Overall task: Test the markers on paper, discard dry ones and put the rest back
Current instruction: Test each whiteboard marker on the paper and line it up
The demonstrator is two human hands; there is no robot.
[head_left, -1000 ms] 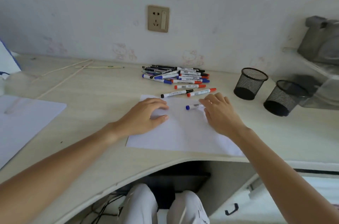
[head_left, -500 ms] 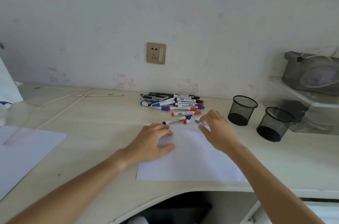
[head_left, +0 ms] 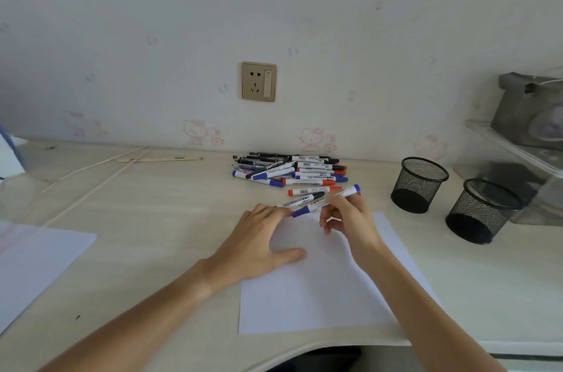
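Right hand gripped 1 capped blue marker; left hand lay flat, fingers straight, on paper. Uncapping carelessly could send it rolling across the desk.

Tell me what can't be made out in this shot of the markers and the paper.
Head view only:
- Print on the blue-capped white marker: too small and blurred; the right hand covers its middle.
- Lower markers in the pile of markers: hidden by those on top.
- Grey object: cut off by the right edge.
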